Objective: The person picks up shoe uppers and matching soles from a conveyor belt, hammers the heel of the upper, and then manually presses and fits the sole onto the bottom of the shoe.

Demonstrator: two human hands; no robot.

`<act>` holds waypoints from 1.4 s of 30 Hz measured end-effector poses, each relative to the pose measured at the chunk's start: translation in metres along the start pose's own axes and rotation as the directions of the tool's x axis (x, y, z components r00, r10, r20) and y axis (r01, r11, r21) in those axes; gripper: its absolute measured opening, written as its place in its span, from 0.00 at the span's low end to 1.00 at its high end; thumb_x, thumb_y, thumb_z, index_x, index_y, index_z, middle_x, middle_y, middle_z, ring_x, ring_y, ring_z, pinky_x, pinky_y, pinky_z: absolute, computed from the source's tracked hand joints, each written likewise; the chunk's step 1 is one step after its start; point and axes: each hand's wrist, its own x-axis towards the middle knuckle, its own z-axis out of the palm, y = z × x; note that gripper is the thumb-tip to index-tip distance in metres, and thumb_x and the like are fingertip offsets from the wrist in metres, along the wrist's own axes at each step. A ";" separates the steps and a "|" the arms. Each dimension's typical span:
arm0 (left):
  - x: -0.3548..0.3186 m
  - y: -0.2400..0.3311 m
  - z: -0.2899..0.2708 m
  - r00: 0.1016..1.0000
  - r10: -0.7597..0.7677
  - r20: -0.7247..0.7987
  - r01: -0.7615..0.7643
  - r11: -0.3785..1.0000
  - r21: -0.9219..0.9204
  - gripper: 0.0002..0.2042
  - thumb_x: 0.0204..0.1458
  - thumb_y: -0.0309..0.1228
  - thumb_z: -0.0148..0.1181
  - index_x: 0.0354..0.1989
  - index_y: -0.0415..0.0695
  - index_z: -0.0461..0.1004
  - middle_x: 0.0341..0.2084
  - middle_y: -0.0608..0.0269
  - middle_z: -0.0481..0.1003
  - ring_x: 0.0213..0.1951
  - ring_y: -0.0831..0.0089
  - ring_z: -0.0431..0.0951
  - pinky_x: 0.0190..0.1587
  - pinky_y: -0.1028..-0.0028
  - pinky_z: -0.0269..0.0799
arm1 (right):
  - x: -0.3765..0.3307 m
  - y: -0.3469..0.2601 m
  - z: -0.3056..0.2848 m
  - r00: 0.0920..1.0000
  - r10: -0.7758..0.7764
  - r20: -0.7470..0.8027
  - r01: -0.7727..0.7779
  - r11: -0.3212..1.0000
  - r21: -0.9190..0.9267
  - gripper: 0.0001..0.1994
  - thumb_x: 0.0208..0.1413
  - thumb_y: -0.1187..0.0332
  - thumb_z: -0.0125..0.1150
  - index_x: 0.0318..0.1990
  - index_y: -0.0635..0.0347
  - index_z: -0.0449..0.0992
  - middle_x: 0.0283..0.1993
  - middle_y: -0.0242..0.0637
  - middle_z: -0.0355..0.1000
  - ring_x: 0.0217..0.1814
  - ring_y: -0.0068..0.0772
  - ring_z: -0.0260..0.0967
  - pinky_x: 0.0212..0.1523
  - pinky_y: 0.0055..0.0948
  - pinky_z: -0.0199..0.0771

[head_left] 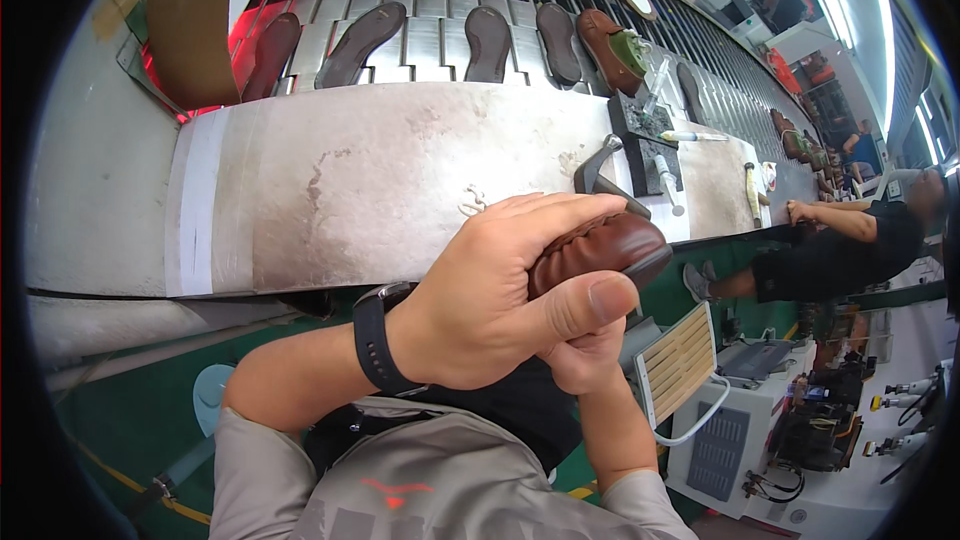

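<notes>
A brown leather shoe [598,248], with a gathered, pleated toe and a dark sole edge, is up in front of me near the workbench edge. My left hand [490,275] wraps over it, fingers along the far side and thumb along the near side; a black watch is on that wrist. Beneath the left thumb, my right hand [588,352] closes around the shoe from below, its fingers mostly hidden. The rear of the shoe is covered by my hands. Just beyond the shoe, a metal tool with a dark handle [598,176] lies on the bench.
The pale, stained workbench [390,170] spans ahead. A black block holder [640,140] stands on it beside a brush [695,136]. Behind run conveyor rollers with dark soles [487,44] and a brown-green shoe [608,48]. Another person [850,230] works at the right, past a slatted stool [677,362].
</notes>
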 end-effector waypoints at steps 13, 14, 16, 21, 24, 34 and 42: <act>-0.007 0.041 -0.017 0.959 -0.282 -0.018 0.276 0.949 -0.154 0.33 0.62 0.51 0.53 0.60 0.29 0.73 0.46 0.51 0.81 0.49 0.69 0.81 0.58 0.70 0.73 | 0.008 -0.017 0.008 0.976 0.039 0.215 0.026 0.956 -0.293 0.12 0.56 0.73 0.75 0.46 0.62 0.83 0.36 0.42 0.82 0.34 0.33 0.82 0.37 0.28 0.78; -0.008 0.044 -0.023 0.963 -0.263 -0.053 0.256 0.960 -0.113 0.34 0.62 0.52 0.51 0.60 0.28 0.73 0.44 0.50 0.82 0.48 0.68 0.82 0.58 0.70 0.74 | 0.009 -0.016 0.008 0.964 0.092 0.251 -0.002 0.941 -0.339 0.11 0.57 0.72 0.73 0.47 0.61 0.83 0.32 0.44 0.80 0.29 0.35 0.79 0.32 0.29 0.75; -0.013 0.037 -0.043 0.974 -0.214 -0.079 0.201 0.969 -0.146 0.35 0.62 0.52 0.44 0.58 0.27 0.73 0.45 0.43 0.82 0.48 0.61 0.83 0.59 0.66 0.75 | 0.020 -0.018 0.015 0.954 0.130 0.271 -0.033 0.941 -0.338 0.10 0.59 0.70 0.72 0.46 0.61 0.82 0.30 0.44 0.78 0.28 0.43 0.78 0.29 0.33 0.73; -0.062 0.015 -0.071 0.930 -0.075 -0.360 -0.040 0.953 -0.302 0.32 0.68 0.53 0.38 0.60 0.33 0.72 0.57 0.35 0.76 0.59 0.53 0.78 0.65 0.58 0.72 | 0.055 -0.037 0.030 0.895 0.201 0.399 0.079 0.807 -0.585 0.16 0.59 0.62 0.72 0.34 0.61 0.70 0.26 0.48 0.73 0.28 0.58 0.74 0.27 0.46 0.71; -0.089 -0.011 -0.066 0.835 0.011 -0.551 -0.195 0.941 -0.276 0.36 0.72 0.61 0.31 0.64 0.38 0.68 0.63 0.36 0.71 0.66 0.49 0.71 0.69 0.53 0.66 | 0.056 -0.032 0.036 0.885 0.148 0.442 0.212 0.718 -0.663 0.17 0.58 0.61 0.72 0.32 0.60 0.69 0.23 0.44 0.74 0.26 0.53 0.75 0.26 0.44 0.72; -0.131 -0.053 -0.051 0.839 0.018 -0.543 -0.190 0.946 -0.262 0.30 0.71 0.59 0.34 0.60 0.48 0.74 0.66 0.36 0.69 0.69 0.42 0.66 0.73 0.43 0.58 | 0.045 -0.016 0.034 0.830 0.229 0.508 0.266 0.638 -0.722 0.17 0.59 0.60 0.71 0.27 0.58 0.68 0.21 0.41 0.68 0.24 0.49 0.71 0.26 0.44 0.69; -0.132 -0.059 -0.045 0.847 0.064 -0.528 -0.196 0.960 -0.198 0.29 0.72 0.58 0.32 0.60 0.51 0.74 0.65 0.35 0.69 0.70 0.41 0.66 0.73 0.42 0.57 | 0.040 -0.013 0.030 0.844 0.224 0.488 0.243 0.650 -0.720 0.19 0.60 0.59 0.70 0.24 0.57 0.67 0.19 0.40 0.66 0.22 0.48 0.70 0.24 0.44 0.67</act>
